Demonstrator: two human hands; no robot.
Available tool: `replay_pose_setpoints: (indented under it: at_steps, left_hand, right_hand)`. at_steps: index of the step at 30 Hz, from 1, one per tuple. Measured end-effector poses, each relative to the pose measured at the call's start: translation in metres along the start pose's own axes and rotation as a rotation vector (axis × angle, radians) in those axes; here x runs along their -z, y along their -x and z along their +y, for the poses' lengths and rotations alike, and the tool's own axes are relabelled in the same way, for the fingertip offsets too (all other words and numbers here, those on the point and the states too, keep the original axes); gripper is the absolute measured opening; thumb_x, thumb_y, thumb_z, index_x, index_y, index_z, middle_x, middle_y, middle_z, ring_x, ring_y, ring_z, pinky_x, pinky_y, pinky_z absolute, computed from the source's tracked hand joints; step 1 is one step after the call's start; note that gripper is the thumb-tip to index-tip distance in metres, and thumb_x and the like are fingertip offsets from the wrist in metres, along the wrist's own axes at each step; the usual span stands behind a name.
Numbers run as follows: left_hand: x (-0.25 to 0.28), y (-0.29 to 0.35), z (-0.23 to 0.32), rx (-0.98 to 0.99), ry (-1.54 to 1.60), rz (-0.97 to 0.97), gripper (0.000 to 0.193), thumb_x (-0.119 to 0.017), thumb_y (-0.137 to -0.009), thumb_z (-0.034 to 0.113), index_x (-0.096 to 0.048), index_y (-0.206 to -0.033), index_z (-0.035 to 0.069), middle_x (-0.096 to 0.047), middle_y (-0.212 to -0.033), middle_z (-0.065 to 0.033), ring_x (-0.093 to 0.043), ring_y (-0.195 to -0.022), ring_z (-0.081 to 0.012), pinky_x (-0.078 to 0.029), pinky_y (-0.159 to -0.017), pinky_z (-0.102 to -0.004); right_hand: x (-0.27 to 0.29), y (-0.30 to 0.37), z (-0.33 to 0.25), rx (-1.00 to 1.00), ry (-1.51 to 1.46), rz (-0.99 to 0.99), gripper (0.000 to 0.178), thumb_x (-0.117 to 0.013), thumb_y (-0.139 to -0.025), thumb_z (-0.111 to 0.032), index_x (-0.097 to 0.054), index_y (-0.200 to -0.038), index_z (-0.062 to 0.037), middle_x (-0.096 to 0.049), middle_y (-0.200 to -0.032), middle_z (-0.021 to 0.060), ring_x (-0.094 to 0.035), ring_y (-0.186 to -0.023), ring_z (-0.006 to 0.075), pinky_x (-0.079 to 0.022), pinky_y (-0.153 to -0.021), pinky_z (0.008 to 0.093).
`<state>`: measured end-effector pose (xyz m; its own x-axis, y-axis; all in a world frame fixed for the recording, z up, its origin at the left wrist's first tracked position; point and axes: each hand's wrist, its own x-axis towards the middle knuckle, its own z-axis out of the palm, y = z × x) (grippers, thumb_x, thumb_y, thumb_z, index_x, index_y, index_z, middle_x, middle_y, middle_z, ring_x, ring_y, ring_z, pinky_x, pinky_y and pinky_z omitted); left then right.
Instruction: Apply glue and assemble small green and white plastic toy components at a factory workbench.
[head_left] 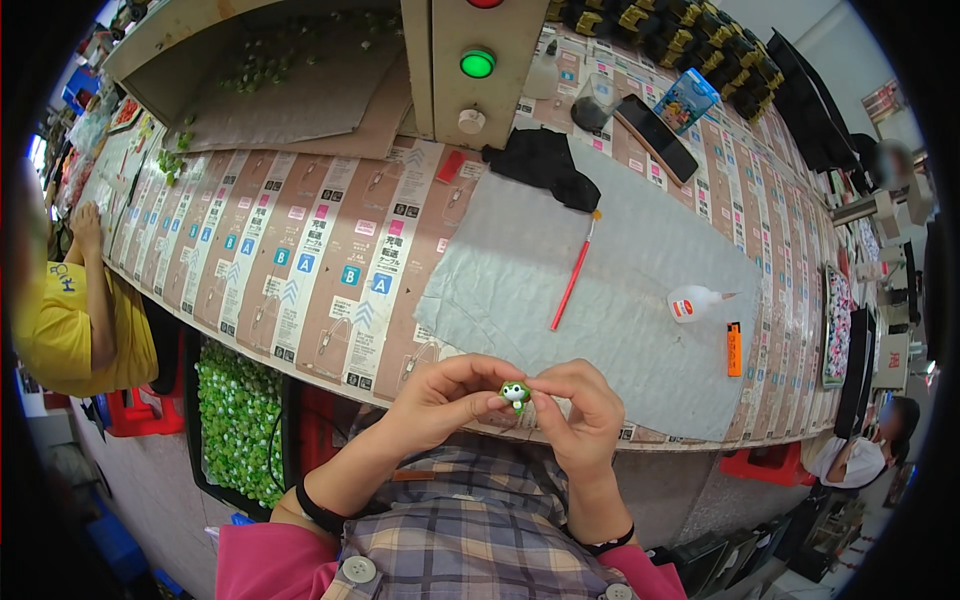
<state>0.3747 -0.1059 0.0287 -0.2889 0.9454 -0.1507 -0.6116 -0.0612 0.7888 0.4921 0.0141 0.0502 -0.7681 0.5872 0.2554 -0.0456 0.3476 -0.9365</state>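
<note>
From where I stand, the worry is a slip: the little toy, green and white, is so small that only fingertips hold it, and if one pinch loosens it could drop past the front edge of the table onto the checked apron or the floor. Pressing too hard from both sides might also spin it out of the fingers, I'd guess. A wide sweep of the right arm could nudge the white bottle, though it sits well apart on the grey cloth.

The toy lies between the two hands: the left hand pinches it from one side, the right hand from the other, thumbs toward the body.
</note>
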Motion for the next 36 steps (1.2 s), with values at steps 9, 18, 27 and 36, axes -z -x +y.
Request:
replay_pose_setpoints:
  at_steps: [9,18,27,36]
  left_hand:
    - [-0.003,0.001,0.006,-0.055,-0.029,-0.012,0.025,-0.051,-0.082,0.002,-0.048,-0.107,-0.001,-0.056,-0.095,-0.0065,-0.055,-0.086,-0.0109,-0.046,-0.075,-0.0228]
    - [-0.001,0.001,0.007,-0.004,-0.033,-0.006,0.028,-0.051,-0.082,0.002,-0.046,-0.11,-0.002,-0.056,-0.095,-0.007,-0.054,-0.088,-0.0114,-0.045,-0.076,-0.0228]
    - [-0.003,0.002,0.003,-0.02,-0.073,0.004,0.027,-0.052,-0.082,0.005,-0.047,-0.108,-0.003,-0.057,-0.093,-0.0072,-0.055,-0.083,-0.0101,-0.046,-0.072,-0.0212]
    - [-0.002,0.0,0.006,0.086,0.024,0.035,0.023,-0.051,-0.084,0.009,-0.051,-0.103,-0.003,-0.059,-0.088,-0.0084,-0.056,-0.076,-0.0092,-0.048,-0.069,-0.0209]
  right_hand:
    - [-0.003,0.003,0.001,-0.039,-0.117,0.078,0.018,-0.063,-0.068,0.0,-0.061,-0.086,-0.0023,-0.058,-0.08,0.0084,-0.056,-0.07,0.0184,-0.044,-0.061,0.0254]
    - [-0.007,0.0,-0.001,0.283,0.228,-0.036,0.019,-0.063,-0.068,-0.003,-0.06,-0.087,-0.0025,-0.059,-0.081,0.0078,-0.056,-0.069,0.0204,-0.044,-0.061,0.0273]
    - [-0.004,0.011,0.002,-0.211,-0.327,-0.013,0.014,-0.061,-0.075,-0.005,-0.06,-0.088,0.001,-0.062,-0.082,0.0073,-0.056,-0.073,0.0106,-0.043,-0.065,0.0213]
    - [-0.004,0.01,-0.002,-0.324,-0.388,0.009,0.011,-0.059,-0.077,-0.005,-0.06,-0.086,0.0019,-0.063,-0.079,0.0074,-0.057,-0.07,0.0097,-0.044,-0.064,0.0201]
